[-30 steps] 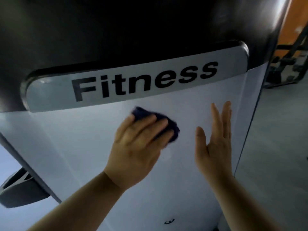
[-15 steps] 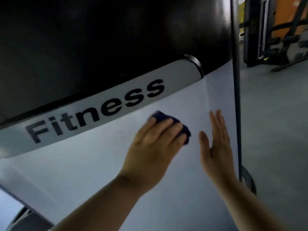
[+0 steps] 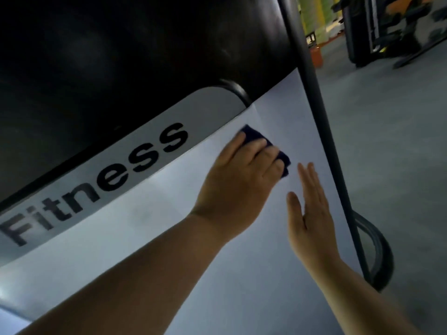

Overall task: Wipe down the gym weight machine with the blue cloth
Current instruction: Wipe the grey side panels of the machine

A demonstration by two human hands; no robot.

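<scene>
Head view: where's the blue cloth (image 3: 283, 157)?
— Under the left hand (image 3: 242, 184), fingers curled over it, pressed on the weight machine panel (image 3: 157, 243) near its right edge; right hand (image 3: 312, 213) flat, fingers together.
— Risk?
— An overshoot could snag it on the frame bar (image 3: 314, 112).

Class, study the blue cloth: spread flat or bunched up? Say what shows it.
Bunched up. The blue cloth is a small wad under the left hand, with only its dark edges showing beyond the hand.
</scene>
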